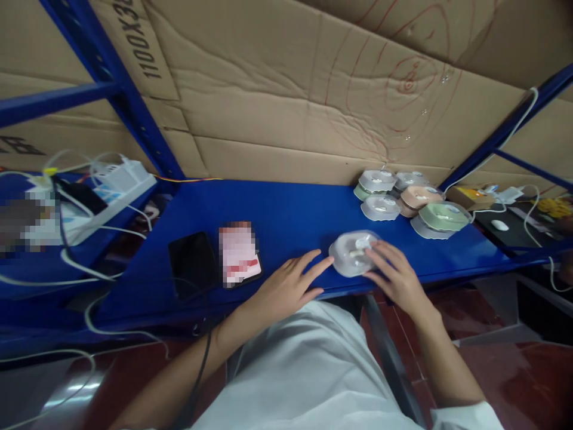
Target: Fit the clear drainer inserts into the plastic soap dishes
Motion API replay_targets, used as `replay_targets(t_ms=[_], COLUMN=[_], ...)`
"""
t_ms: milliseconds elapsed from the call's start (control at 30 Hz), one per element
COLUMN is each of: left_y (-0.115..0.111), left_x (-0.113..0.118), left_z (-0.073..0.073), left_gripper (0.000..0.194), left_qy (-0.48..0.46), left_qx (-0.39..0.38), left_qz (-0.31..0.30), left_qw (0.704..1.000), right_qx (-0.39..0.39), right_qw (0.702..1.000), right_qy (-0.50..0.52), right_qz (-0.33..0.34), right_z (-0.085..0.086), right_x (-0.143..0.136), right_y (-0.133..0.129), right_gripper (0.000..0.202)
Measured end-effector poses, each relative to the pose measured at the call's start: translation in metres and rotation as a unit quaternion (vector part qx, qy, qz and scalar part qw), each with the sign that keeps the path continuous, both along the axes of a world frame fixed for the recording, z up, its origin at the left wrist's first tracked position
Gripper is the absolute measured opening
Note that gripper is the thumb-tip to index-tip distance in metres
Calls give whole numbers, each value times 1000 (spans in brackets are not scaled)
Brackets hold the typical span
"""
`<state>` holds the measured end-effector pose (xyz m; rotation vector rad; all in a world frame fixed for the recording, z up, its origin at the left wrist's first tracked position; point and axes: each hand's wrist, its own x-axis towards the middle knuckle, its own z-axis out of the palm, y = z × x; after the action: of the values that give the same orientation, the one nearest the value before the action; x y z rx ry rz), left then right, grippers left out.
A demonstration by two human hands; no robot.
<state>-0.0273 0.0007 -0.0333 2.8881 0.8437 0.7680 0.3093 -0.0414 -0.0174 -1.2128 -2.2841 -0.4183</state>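
Observation:
A pale, wavy-edged container with a clear lid (351, 255) sits near the front edge of the blue table. My right hand (396, 275) grips its right side, fingers over the lid and thumb at the front rim. Over on the left, my left hand (293, 283) is open and holds nothing. Its fingers are spread, with the index fingertip at or very near the container's left rim; whether it touches I cannot tell. Similar containers in white, peach and green (418, 197) stand in a stacked group at the back right.
A black tablet-like slab (192, 263) and a phone with a blurred screen (239, 254) lie left on the blue table (286, 209). Power strips and cables (120, 179) crowd the far left. Cardboard (268, 89) walls the back between blue posts. A mouse (500, 225) rests far right.

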Motion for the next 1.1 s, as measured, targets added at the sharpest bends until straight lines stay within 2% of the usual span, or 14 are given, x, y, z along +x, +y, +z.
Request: replay_targets(t_ms=[133,200,267,367,567,700,800,867,900,933,1000,1033,1100], left_y=[0,1,1,1,3,1,-17,-36,-47,-57,-71,-76,-81], left_x=[1,2,2,3,2,4,3,-5,-12,-20,-45,-60,-97], left_z=[-1,-1,0,1,3,2,3,7,11,15,22,24,22], left_gripper=[66,63,59,56,52,48,39,36,34,31,22,23,27], left_qy=[-3,-1,3,13,30,34,13,-27,-36,-31,-15,-14,-40], left_qx=[-16,-24,-33,-37,-32,9,64,74,46,-15,-203,-306,-481], left_qz=[-1,-2,-2,-4,-4,-2,-22,-76,-113,-151,-179,-182,-175], left_qw=[1000,1000,999,999,999,999,998,994,992,988,963,934,858], right_qx=[60,58,32,-9,-60,-45,-37,-37,-33,-28,-23,-24,-29], right_qw=[996,994,994,992,980,976,979,983,984,986,989,991,994], right_qy=[10,2,-11,-6,77,119,124,119,115,110,91,80,60], right_qz=[-62,-90,-104,-127,-172,-175,-155,-138,-131,-125,-111,-104,-90], right_z=[25,35,39,34,14,7,4,2,2,2,5,7,12], right_x=[60,88,110,128,128,119,107,94,85,76,53,40,15], right_y=[65,98,123,142,145,148,149,149,148,148,146,145,143], right_gripper=[67,61,54,56,83,91,89,86,85,83,79,76,68])
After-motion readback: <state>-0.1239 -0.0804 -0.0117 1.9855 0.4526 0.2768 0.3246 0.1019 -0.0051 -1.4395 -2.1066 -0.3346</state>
